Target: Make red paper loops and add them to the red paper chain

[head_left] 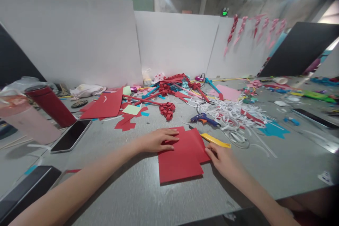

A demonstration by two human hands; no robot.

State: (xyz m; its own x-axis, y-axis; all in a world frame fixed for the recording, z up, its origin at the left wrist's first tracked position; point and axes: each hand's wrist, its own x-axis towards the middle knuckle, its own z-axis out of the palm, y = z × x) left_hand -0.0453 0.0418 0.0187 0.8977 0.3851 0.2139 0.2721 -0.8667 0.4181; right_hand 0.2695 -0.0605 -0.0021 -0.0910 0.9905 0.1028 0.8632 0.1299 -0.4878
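A red sheet of paper (178, 164) lies on the table in front of me, with notches cut at its corners. My left hand (159, 140) rests on its upper left part, fingers stretched out over the surface. At the right, my right hand (218, 157) pinches the edge of the sheet, and the flap there is lifted a little. A yellow utility knife (215, 140) lies just beyond my right fingers, partly next to the raised flap. Behind it is a blue glue gun (205, 119).
White paper strips (233, 113) are heaped beyond the glue gun. Red woven paper pieces (167, 110), sticks and red sheets (106, 104) spread across the back. Left stand a red thermos (51, 106) and a pink cup (29, 116), near a phone (71, 136). Another phone (315, 118) lies right.
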